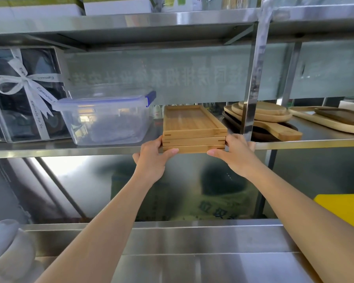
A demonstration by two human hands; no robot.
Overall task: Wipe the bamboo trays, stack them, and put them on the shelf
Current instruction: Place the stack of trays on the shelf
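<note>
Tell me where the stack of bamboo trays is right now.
The stack of bamboo trays sits at the middle shelf's front edge, between the plastic container and round wooden boards, held by both hands.

Stack of three bamboo trays [193,127], resting at the front edge of a steel shelf [70,151]. Left hand [151,158] and right hand [236,155] grip its near corners. Neighbours: clear plastic container [106,119] left, wooden boards [264,117] right.
</note>
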